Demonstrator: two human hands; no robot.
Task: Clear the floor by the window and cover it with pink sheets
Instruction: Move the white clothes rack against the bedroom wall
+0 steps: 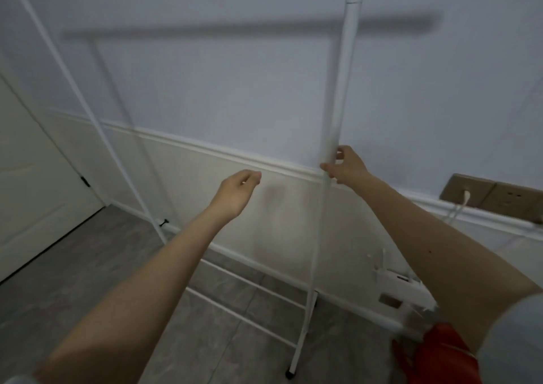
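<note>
Head view: my right hand (346, 165) pinches the white rack (338, 90) upright at frame centre-right, probably to shift it; my left hand (239, 188) hangs loosely curled, holding nothing. No pink sheets visible.

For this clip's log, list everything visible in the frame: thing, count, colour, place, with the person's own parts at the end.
Garment rack: one, white metal tubes, standing on the floor against the wall, low rails near its base.
Wall: pale blue above, cream panel below a white moulding.
Door: one, cream, far left, shut.
Floor: grey tiles.
Sockets: two, brown, on the wall at right; a white cable plugged into the left one.
White device: one, on the floor at right, partly hidden.
Red thing: one, bottom right, kind unclear.
Left hand: free, near the rack.
Right hand: pinches the rack's right upright.
</note>
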